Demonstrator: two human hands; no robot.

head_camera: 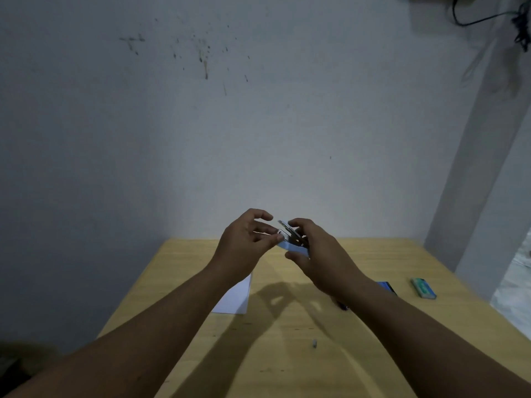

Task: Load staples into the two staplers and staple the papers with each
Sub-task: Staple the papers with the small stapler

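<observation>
My right hand (pixel 319 254) holds a small light-blue stapler (pixel 293 246) in the air above the table, its metal top swung open. My left hand (pixel 244 239) pinches a short strip of staples (pixel 278 231) at the stapler's open front end. A second, darker blue stapler (pixel 386 286) lies on the table, mostly hidden behind my right forearm. White papers (pixel 234 297) lie on the table under my left forearm.
A green staple box (pixel 423 288) sits near the right edge of the wooden table (pixel 287 340). A small grey scrap (pixel 314 343) lies nearer me. The table stands against a grey wall (pixel 258 124); its left edge drops into shadow.
</observation>
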